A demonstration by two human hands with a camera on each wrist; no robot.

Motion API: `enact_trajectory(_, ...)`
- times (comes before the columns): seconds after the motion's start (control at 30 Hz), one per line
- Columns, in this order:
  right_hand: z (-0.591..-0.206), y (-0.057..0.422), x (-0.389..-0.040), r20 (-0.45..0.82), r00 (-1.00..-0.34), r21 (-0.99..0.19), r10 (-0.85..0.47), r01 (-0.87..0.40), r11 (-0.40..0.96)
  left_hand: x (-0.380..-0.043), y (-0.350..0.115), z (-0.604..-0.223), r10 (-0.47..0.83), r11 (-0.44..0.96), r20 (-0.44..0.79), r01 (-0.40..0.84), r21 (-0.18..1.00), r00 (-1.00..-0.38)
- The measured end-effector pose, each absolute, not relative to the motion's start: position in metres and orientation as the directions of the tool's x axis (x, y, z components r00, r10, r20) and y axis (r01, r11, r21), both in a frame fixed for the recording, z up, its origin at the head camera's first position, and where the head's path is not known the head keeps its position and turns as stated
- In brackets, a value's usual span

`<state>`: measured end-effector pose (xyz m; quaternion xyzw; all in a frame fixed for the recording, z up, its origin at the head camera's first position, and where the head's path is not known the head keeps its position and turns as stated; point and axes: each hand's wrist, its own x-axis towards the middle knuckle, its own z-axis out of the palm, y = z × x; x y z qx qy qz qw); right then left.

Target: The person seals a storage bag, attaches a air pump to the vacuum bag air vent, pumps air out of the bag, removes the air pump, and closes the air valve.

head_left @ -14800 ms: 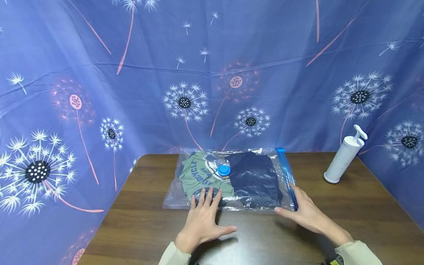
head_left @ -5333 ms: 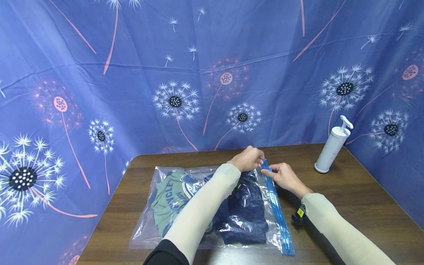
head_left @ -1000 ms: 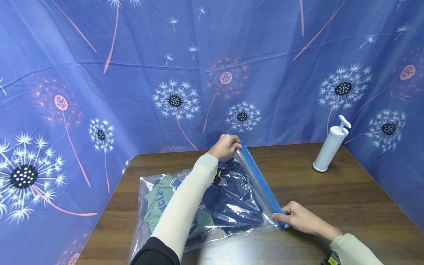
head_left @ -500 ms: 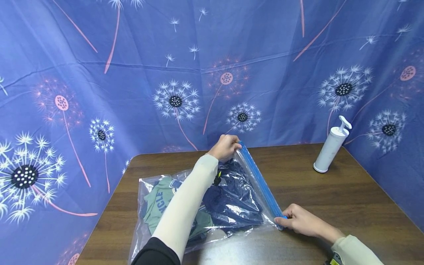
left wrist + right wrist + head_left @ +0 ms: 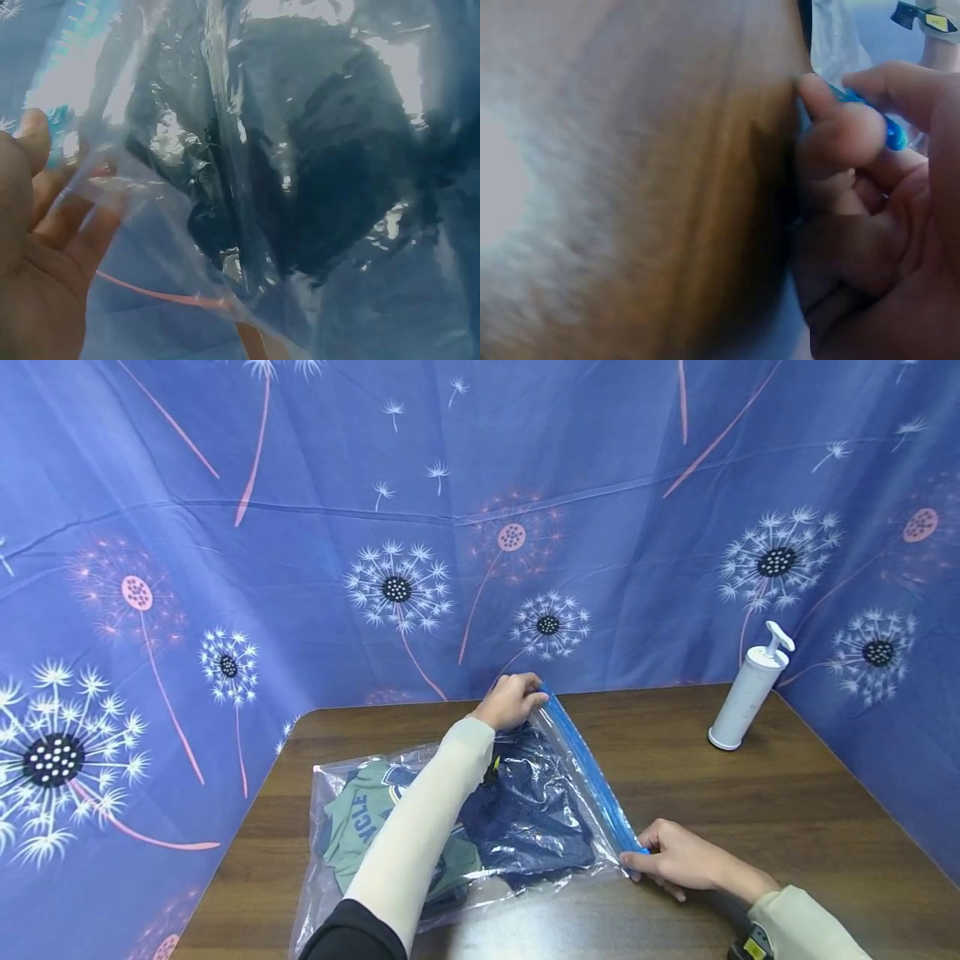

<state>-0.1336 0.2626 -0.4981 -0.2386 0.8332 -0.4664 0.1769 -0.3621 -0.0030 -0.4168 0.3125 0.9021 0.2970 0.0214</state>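
A clear zip storage bag (image 5: pixel 487 893) lies on the table with a green printed shirt (image 5: pixel 352 827) and dark navy clothing (image 5: pixel 525 818) inside. My left hand (image 5: pixel 512 700) pinches the bag's far right corner, lifting it at the end of the blue zip strip (image 5: pixel 588 764). In the left wrist view, clear film passes between thumb and fingers. My right hand (image 5: pixel 682 857) pinches the blue zip slider (image 5: pixel 643 853) at the strip's near end; the right wrist view shows this slider (image 5: pixel 896 135) between thumb and forefinger. My left sleeve hides part of the shirt.
A white hand pump (image 5: pixel 750 689) with a T-shaped handle stands on the wooden table (image 5: pixel 705 760) at the back right. Behind the table hangs a blue dandelion-print cloth (image 5: pixel 637 568).
Both hands first lay open at the bag. Later the right hand held the strip's far end, then moved along it to the near end. The strip now slants, and the last half second brings little movement.
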Motion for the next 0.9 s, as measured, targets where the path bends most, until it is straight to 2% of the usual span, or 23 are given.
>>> enact_trajectory(0.17, -0.489, 0.263, -0.141, -0.087, -0.845, -0.782, -0.528, -0.270, 0.562, -0.356, -0.010, -0.424, 0.611, 0.616, 0.117, 0.564, 0.551, -0.783)
enact_trajectory(0.4, -0.474, 0.256, -0.160, 0.048, -0.920, -0.566, -0.389, -0.346, 0.749, -0.333, -0.047, -0.436, 0.695, 0.553, 0.106, 0.624, 0.552, -0.711)
enact_trajectory(0.57, -0.464, 0.234, -0.166, 0.102, -0.930, -0.499, -0.352, -0.354, 0.791, -0.297, -0.101, -0.440, 0.668, 0.636, 0.090, 0.629, 0.447, -0.739)
enact_trajectory(0.73, -0.461, 0.203, -0.166, 0.145, -0.896, -0.504, -0.419, -0.432, 0.748, -0.258, -0.155, -0.446, 0.637, 0.705, 0.124, 0.640, 0.307, -0.761)
enact_trajectory(0.9, -0.465, 0.185, -0.168, 0.088, -0.870, -0.531, -0.485, -0.453, 0.716, -0.223, -0.198, -0.452, 0.602, 0.748, 0.215, 0.637, 0.187, -0.769)
